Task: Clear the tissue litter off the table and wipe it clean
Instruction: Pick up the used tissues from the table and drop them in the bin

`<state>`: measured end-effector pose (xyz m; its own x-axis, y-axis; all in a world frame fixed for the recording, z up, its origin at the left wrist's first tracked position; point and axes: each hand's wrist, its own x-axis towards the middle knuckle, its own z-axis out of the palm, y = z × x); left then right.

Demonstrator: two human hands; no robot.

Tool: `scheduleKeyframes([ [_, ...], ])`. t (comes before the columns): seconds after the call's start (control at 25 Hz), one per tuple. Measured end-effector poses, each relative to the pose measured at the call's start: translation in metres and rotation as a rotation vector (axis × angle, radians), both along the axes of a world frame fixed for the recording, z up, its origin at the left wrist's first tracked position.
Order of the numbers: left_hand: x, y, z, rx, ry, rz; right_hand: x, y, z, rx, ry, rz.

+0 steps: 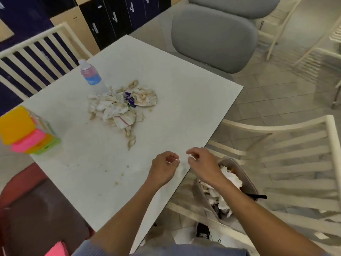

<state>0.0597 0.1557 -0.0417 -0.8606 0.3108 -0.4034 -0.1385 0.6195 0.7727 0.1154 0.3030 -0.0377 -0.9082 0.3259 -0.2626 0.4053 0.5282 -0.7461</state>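
Both forearms reach up from the bottom of the frame, bare below blue sleeves. At the lower centre, the left hand (164,168) hovers over the near right edge of the worktop (184,85), fingers loosely curled with the fingertips close to the thumb; whether it pinches anything is too blurred to tell. Just beside it to the right, the right hand (202,163) hangs at the worktop's edge, fingers likewise curled inward and loosely bent, and I cannot tell if a scrap sits between them. The two hands are near each other but apart.

Directly beneath the right forearm, off the worktop's edge, stands a grey bin (245,174) holding crumpled white tissues.

Above the hands, around the middle of the frame, the tissue litter (121,106) lies in a loose heap on the pale worktop: crumpled white sheets stained brown-yellow, with a small dark blue wrapper among them and a twisted strand trailing toward the hands. Small crumbs and specks dot the surface between heap and hands.

Touching the heap's upper left stands a clear water bottle (91,76) with a blue and pink label. At the left edge sits a stack of bright yellow, pink and green sponges (25,131). Cream slatted chairs (287,163) and a grey cushioned chair (214,39) surround the worktop.
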Motion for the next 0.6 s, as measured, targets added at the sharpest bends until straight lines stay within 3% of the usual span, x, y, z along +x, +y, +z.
scheduleKeyframes([
  [0.16, -0.033, -0.058, 0.009, 0.016, 0.018, 0.105, -0.056, -0.054, -0.004, 0.000, -0.008, 0.145],
  [0.32, -0.063, -0.117, 0.009, 0.008, -0.005, 0.206, -0.118, -0.109, -0.016, 0.153, -0.080, 0.358],
  [0.6, -0.098, -0.187, -0.002, 0.054, -0.065, 0.320, -0.175, -0.158, -0.033, 0.338, -0.062, 0.509],
])
